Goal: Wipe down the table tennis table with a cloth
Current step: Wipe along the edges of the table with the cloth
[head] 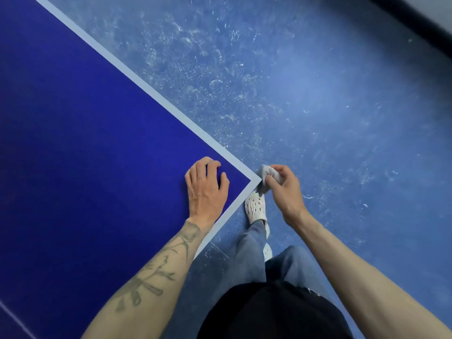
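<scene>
The dark blue table tennis table [85,143] with a pale border line fills the left of the view, its corner pointing right. My left hand [205,189] rests flat on the surface just inside that corner, fingers spread and holding nothing. My right hand [285,189] is just past the corner, off the table's edge, closed around a bunched grey-white cloth [267,174]. The cloth touches or nearly touches the corner tip.
A scuffed lighter blue floor [293,81] surrounds the table to the right and top. My legs in blue jeans and a white perforated shoe [255,209] stand below the corner. A dark wall base [420,23] runs along the top right.
</scene>
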